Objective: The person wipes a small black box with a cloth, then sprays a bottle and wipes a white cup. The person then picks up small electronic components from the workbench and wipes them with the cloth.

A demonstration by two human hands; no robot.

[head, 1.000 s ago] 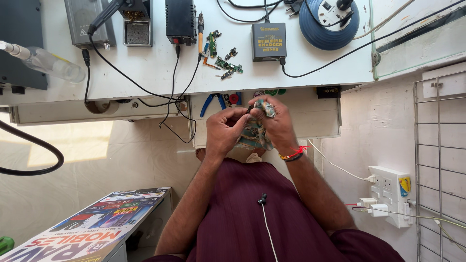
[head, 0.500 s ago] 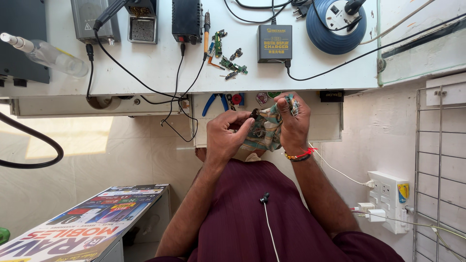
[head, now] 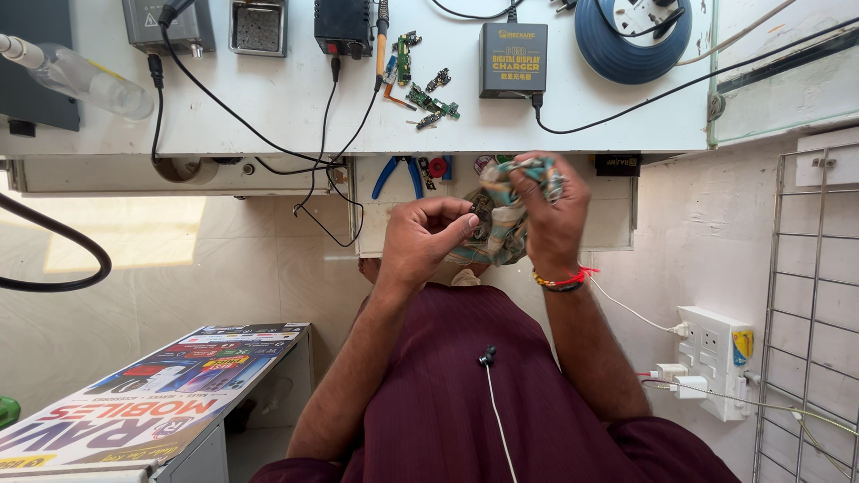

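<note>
1. The left hand (head: 420,237) is curled, its fingertips pinching a small dark part (head: 472,213) against a crumpled patterned cloth (head: 506,215)
2. The right hand (head: 550,210) is clenched around that cloth, held in the air just below the edge of the white surface (head: 295,107)
3. Small green circuit boards (head: 428,97) lie on the surface beside a grey charger box (head: 512,59)
4. Blue-handled pliers (head: 398,174) rest in the open drawer (head: 617,210) behind the hands
</note>
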